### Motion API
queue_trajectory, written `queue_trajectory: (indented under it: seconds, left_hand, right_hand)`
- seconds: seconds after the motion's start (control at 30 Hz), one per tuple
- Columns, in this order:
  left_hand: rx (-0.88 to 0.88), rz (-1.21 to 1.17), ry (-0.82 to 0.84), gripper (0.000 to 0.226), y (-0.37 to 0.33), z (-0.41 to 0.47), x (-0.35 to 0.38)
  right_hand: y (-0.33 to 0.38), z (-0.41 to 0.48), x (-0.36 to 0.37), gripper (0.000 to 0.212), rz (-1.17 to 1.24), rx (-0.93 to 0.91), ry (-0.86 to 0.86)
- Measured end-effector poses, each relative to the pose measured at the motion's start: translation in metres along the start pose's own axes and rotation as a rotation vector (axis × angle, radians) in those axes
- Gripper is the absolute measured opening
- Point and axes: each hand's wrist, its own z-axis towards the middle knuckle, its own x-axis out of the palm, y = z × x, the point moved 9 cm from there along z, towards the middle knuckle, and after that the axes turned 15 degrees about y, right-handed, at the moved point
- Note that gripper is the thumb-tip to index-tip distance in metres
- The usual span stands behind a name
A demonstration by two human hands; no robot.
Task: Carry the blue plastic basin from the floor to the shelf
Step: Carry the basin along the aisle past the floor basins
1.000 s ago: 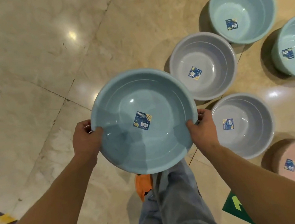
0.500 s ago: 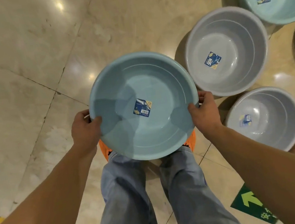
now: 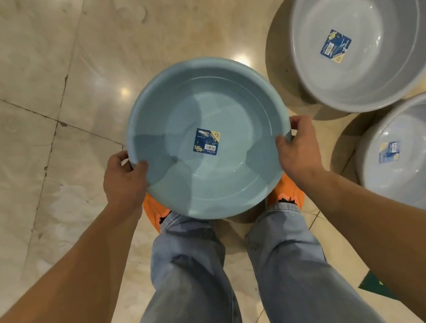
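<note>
Held aloft between both hands: blue plastic basin [image 3: 209, 140], round, smooth, shallow-walled, label sticker [image 3: 207, 141] stuck at its centre. Left hand [image 3: 123, 183] clamped on the left rim, thumb inside, fingers [image 3: 117, 157] curled beneath. Right hand [image 3: 299, 152] clamped likewise on the right rim. Right of the right fingers, two glossy grey basins [image 3: 368, 30] [image 3: 414, 157] on the polished marble floor [image 3: 19, 92], near, not touching. Beneath the basin, orange shoes [image 3: 155, 210] and faded denim legs [image 3: 193, 281].

Glossy beige marble floor [image 3: 28, 64], dark joints, lamp glare [image 3: 124, 92]
</note>
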Motion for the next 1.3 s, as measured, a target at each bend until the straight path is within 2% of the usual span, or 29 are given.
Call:
queue_trajectory:
  seconds: [0.2, 0.37, 0.73, 1.0, 1.13, 1.3]
  left_hand:
    - [-0.027, -0.031, 0.03, 0.033, -0.001, 0.006, 0.006]
    - [0.005, -0.027, 0.047, 0.033, -0.033, -0.011, 0.001]
    - [0.212, 0.193, 0.046, 0.043, -0.19, -0.11, 0.026]
    - [0.272, 0.227, 0.133, 0.03, -0.295, -0.158, 0.103]
    - [0.266, 0.239, 0.211, 0.034, -0.32, -0.151, 0.151]
    - [0.251, 0.322, 0.284, 0.036, -0.342, -0.133, 0.208]
  right_hand:
    - [-0.01, 0.014, 0.007, 0.03, 0.045, 0.065, 0.092]
    - [0.001, -0.001, -0.016, 0.032, 0.07, 0.024, 0.096]
    - [0.044, -0.088, -0.15, 0.027, 0.235, -0.086, -0.066]
    - [0.06, -0.112, -0.278, 0.034, 0.275, -0.075, -0.146]
    - [0.049, -0.096, -0.314, 0.051, 0.308, 0.036, -0.163]
    - [0.024, -0.077, -0.34, 0.05, 0.346, 0.105, -0.197]
